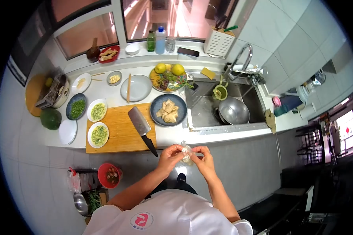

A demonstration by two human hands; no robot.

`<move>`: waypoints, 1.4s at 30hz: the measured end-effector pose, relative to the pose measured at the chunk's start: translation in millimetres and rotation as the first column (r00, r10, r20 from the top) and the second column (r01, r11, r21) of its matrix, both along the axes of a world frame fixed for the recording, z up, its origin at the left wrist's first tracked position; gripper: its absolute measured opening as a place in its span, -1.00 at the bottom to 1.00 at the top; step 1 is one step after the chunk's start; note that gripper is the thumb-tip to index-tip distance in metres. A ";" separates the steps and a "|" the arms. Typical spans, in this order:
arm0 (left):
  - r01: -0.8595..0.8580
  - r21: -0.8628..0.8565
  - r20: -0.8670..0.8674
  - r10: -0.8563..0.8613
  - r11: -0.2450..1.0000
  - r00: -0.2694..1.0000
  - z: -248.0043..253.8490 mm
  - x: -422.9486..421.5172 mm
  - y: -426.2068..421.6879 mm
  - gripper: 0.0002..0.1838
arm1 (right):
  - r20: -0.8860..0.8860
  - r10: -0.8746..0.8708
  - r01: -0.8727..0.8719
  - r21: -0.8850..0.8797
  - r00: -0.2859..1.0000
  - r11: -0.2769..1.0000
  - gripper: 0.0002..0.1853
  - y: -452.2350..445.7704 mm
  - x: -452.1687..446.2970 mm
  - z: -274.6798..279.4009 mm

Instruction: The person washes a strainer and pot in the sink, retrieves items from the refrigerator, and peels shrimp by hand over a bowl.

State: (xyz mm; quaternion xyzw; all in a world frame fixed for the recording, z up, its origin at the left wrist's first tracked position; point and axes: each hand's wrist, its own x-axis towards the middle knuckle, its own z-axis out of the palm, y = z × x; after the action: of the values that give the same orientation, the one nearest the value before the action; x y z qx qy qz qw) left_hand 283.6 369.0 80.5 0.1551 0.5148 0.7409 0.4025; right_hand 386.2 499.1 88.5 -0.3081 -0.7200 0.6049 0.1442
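A small clear plastic bag (187, 155) with something whitish inside is held up in front of the counter's edge. My left hand (171, 158) pinches its left side, and my right hand (203, 159) pinches its right side. Just beyond, a dark blue plate (181, 102) carries pale chunks of food (169, 111). To the left, a cleaver (139, 120) lies on the wooden cutting board (121, 138), its black handle over the front edge. Two white bowls of chopped green pieces (99, 136) stand at the board's left side.
The sink (198, 113) at the right contains a metal bowl (234, 111) and a green strainer cup (220, 91). Behind the board are a grey plate (137, 88) and a patterned plate with lemons (177, 69). A red bucket (110, 176) stands on the floor at the left.
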 end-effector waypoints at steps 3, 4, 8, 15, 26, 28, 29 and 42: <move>0.053 -0.018 0.006 -0.053 0.998 0.999 -1.6 4.8 3.2 -0.91 | 0.026 -0.073 0.070 0.116 0.997 0.991 -0.65 -3.2 6.6 -7.3; 0.068 -0.021 0.010 -0.068 0.997 0.998 -0.9 6.0 5.4 -0.91 | 0.027 -0.092 0.089 0.118 0.995 0.989 -0.65 -1.9 8.7 -9.6; 0.106 -0.038 -0.065 -0.108 0.994 0.992 1.6 15.8 11.8 -0.91 | 0.184 -0.087 0.071 0.094 0.979 0.993 -0.54 0.4 15.6 -4.6; 0.190 -0.008 0.182 -0.186 0.982 0.966 -3.6 21.4 16.9 -0.90 | 0.084 -0.075 0.087 -0.151 0.994 0.985 -0.57 1.2 31.5 -34.3; 0.233 -0.072 0.316 -0.200 0.970 0.927 0.0 53.1 77.5 -0.87 | 0.055 -0.093 0.086 0.127 0.994 0.988 -0.59 49.8 71.0 -39.3; 0.252 -0.088 0.350 -0.207 0.964 0.914 -10.4 66.7 99.7 -0.85 | 0.066 -0.137 0.132 0.068 0.988 0.989 -0.59 67.6 88.0 -36.2; 0.275 -0.086 0.348 -0.230 0.958 0.909 -9.9 74.5 111.4 -0.85 | 0.052 -0.162 0.161 0.022 0.985 0.987 -0.59 76.5 97.9 -36.9; 0.526 -0.053 0.308 -0.488 0.849 0.817 10.7 172.2 249.3 -0.91 | -0.014 -0.408 0.391 -0.262 0.913 0.882 -0.58 183.4 234.8 -15.4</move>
State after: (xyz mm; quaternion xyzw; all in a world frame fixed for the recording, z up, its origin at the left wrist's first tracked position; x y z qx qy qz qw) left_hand 455.8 618.3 91.2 0.1514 0.4409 0.5842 0.6643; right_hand 621.0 682.5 73.2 -0.4447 -0.5524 0.6593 0.2498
